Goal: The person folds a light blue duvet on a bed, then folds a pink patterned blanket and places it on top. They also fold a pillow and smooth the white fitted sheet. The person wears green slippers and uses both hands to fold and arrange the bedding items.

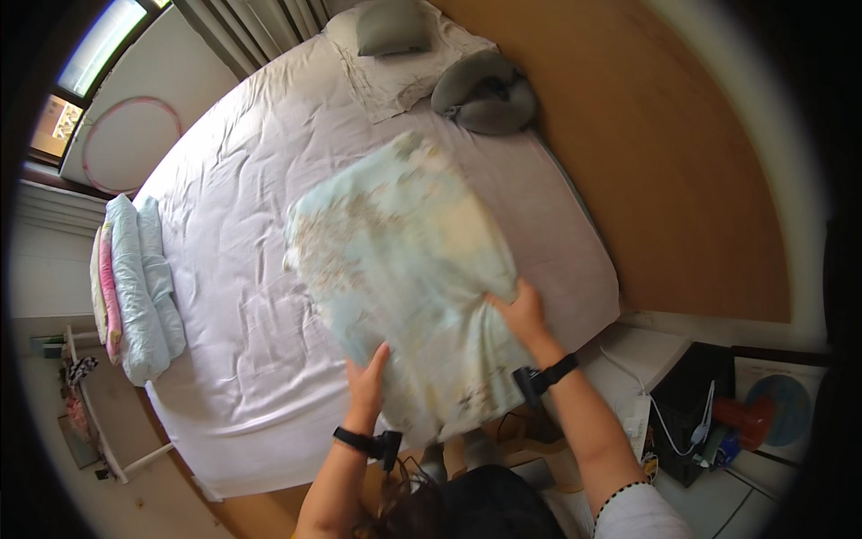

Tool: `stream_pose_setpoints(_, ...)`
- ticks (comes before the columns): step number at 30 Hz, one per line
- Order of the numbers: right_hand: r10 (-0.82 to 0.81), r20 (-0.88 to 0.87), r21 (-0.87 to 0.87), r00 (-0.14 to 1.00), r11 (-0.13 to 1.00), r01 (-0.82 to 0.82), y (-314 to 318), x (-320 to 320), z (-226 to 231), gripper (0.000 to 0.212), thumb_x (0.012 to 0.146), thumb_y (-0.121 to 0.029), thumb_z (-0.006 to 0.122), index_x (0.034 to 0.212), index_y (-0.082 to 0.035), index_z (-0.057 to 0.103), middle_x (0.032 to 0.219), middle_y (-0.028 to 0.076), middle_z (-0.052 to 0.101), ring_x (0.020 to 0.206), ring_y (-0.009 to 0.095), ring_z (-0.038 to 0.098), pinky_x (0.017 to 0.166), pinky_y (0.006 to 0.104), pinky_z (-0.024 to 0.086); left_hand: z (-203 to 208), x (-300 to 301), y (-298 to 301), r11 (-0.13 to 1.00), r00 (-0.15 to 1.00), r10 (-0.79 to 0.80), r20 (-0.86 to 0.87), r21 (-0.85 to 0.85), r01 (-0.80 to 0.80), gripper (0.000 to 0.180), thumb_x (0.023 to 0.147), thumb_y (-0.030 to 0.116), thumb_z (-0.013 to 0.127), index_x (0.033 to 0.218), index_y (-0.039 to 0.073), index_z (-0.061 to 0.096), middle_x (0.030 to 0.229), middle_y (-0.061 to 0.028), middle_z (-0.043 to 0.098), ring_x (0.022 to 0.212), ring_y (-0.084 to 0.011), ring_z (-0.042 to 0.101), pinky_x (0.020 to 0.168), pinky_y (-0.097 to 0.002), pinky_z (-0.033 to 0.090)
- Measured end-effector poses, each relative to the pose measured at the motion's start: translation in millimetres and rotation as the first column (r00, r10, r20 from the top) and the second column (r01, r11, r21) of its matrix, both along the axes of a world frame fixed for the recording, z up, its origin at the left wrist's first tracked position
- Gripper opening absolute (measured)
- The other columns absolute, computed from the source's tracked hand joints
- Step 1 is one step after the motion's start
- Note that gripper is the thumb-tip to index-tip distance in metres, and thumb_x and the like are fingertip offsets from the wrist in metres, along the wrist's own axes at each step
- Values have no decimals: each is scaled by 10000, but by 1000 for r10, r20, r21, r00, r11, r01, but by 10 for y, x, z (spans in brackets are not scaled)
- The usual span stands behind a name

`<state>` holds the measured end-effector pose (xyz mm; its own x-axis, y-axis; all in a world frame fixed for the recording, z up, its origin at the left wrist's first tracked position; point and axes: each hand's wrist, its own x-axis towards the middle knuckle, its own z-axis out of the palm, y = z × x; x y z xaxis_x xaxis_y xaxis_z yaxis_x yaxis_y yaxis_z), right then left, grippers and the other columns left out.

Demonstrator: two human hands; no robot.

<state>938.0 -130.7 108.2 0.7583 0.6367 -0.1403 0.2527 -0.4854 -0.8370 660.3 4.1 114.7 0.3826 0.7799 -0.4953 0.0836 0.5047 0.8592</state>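
Note:
A pale blue-green floral quilt [404, 269], folded into a thick rectangle, is held in front of me over the near part of the bed. Its surface is slightly blurred. My left hand [366, 382] is closed on its near left edge, thumb on top and the other fingers mostly hidden beneath. On the right edge, my right hand [523, 314] grips the cloth and creases run out from it. The near end of the quilt hangs past the bed's edge towards my body. I wear a black band on each wrist.
A pale pink sheet [224, 225] covers the bed. A green cushion [393, 29], a floral pillow [373, 81] and a grey neck pillow [489, 94] lie at the far end. Folded bedding [139, 287] rests at the left edge. A black box-shaped unit [691, 404] stands on the right.

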Motion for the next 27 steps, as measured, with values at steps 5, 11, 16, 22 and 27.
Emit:
stream_pose_setpoints(5,-56,115,-49,992,997,62,-287,1370,197,540,751,-309,836,1104,39,623,1034,168,707,943,292,678,827,373,520,-284,1237,-81,959,985,-152,78,254,128,598,858,157,743,1337,-21,433,1210,-132,585,1103,-231,555,952,-345,457)
stream_pose_setpoints(11,-99,188,-376,977,912,165,-741,2662,-447,725,753,-450,798,1265,-8,537,1231,179,611,1131,319,595,935,385,484,-1147,1942,-157,805,815,-547,-194,145,575,816,825,232,762,1459,-12,310,1335,-260,531,1227,-362,523,1044,-408,410)
stream_pose_setpoints(16,6,229,-693,973,703,158,-1053,2319,-1210,765,760,-590,722,1311,-110,496,1382,117,441,1318,325,392,1031,550,343,-1479,2035,-598,734,736,-668,-112,67,676,869,829,295,748,1481,-9,262,1423,-257,469,1312,-377,464,1084,-413,373)
stream_pose_setpoints(22,-293,327,-598,898,672,437,-1317,2519,-1130,972,730,-673,707,1453,-109,387,1469,129,386,1352,322,373,1043,596,287,-1393,2086,-619,861,856,-509,-90,-26,509,785,816,193,770,1437,16,323,1382,-184,496,1273,-301,483,1069,-391,386)
stream_pose_setpoints(27,-248,-98,-406,964,894,189,-1616,2682,-1272,944,756,-656,695,1381,17,477,1327,197,575,1216,345,553,992,411,426,-1377,2168,-727,869,864,-481,-149,-211,448,708,878,254,712,1433,50,322,1341,-157,518,1207,-272,507,995,-398,424)
